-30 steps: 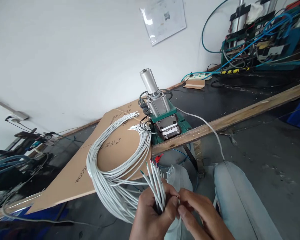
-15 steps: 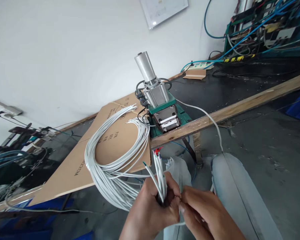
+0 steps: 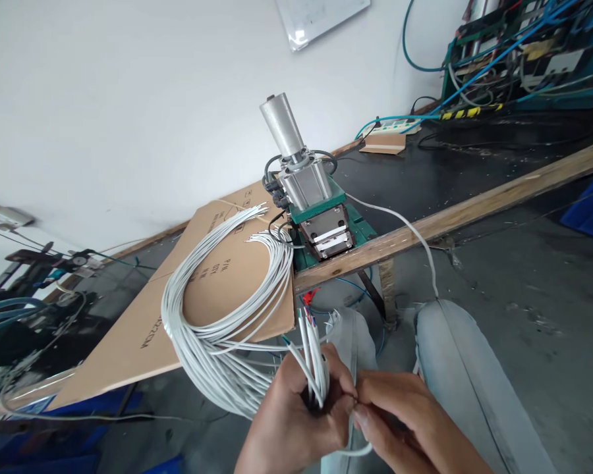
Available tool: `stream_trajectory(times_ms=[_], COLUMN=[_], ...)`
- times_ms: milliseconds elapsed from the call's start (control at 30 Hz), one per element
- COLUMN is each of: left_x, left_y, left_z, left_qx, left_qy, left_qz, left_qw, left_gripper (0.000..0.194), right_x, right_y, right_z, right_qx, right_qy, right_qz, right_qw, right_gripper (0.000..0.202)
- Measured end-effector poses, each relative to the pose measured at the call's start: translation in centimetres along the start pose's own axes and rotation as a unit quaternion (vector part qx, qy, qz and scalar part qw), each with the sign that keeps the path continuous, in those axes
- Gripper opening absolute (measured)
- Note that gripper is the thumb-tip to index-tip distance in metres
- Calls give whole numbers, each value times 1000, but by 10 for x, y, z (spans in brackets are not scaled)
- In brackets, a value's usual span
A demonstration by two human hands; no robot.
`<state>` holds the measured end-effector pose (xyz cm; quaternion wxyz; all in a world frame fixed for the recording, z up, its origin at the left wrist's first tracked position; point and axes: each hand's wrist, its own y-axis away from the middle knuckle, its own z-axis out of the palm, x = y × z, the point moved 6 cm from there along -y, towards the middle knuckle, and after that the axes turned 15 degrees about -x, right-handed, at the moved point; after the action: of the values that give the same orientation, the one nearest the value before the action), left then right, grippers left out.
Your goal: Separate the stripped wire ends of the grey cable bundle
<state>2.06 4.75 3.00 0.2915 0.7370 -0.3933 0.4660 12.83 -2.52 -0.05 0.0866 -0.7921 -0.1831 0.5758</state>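
My left hand point(image 3: 309, 408) is closed around a bundle of white cables point(image 3: 312, 352), whose cut ends point up out of the fist. Small coloured wire tips show at several ends, and one cable with a green tip leans to the left. My right hand point(image 3: 400, 415) pinches close against the left fingertips. A white cable point(image 3: 358, 452) curves below the two hands to the right fingers; its pinched end is too small to make out. Left of my hands, a large coil of white cables point(image 3: 178, 303) lies on a cardboard sheet point(image 3: 123, 342) and hangs over its edge.
A bench machine with a knurled silver cylinder point(image 3: 282, 125) and green base stands at the wooden table edge point(image 3: 405, 237). A power strip point(image 3: 390, 126) and blue-tubed equipment point(image 3: 514, 59) are behind, right. More equipment point(image 3: 44, 276) stands left. My knees point(image 3: 454, 355) are below the table edge.
The view has shifted slightly, so the bench appears a little further left and up. The white cable loop under my hands shows more and bulges right. Both hands keep their grip.
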Motion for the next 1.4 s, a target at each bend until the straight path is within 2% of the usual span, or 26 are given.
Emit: stream_trajectory(times_ms=[167,267,367,433,533,667,800,867,933,1133,1267,1400], left_x=[9,12,9,4,-5,-15,-21,-20,-19,-25,-36,-35], left_y=[-2,-3,-3,-2,-2,0,2,1,1,9,15,17], left_z=[-2,-1,1,0,1,3,5,7,7,3,7,6], left_qx=[10,9,11,14,0,-13,-19,-34,-33,13,44,109], left_qy=[-53,-79,-91,-52,68,226,312,344,347,264,252,234], left_qz=[34,23,-2,-8,8,59,91,102,103,111,70,51], left_qw=[998,997,996,998,998,972,946,933,932,958,964,965], left_gripper=[12,16,19,17,14,15,12,11,13,15,20,29], right_x=[0,0,5,12,27,43,39,36,35,36,35,31], right_y=[4,8,9,7,2,-3,-9,-12,-15,-15,-11,-7], right_z=[4,5,3,3,13,40,51,53,52,47,41,36], right_qx=[-37,-55,-46,-29,-21,-20,3,-4,-8,7,77,129], right_qy=[12,57,62,11,-145,-359,-429,-435,-434,-382,-334,-286], right_qz=[69,100,103,72,18,-17,-41,-39,-26,12,56,77], right_qw=[997,992,992,997,989,933,902,900,901,924,938,947], right_gripper=[38,30,27,31,41,46,46,50,51,57,59,57])
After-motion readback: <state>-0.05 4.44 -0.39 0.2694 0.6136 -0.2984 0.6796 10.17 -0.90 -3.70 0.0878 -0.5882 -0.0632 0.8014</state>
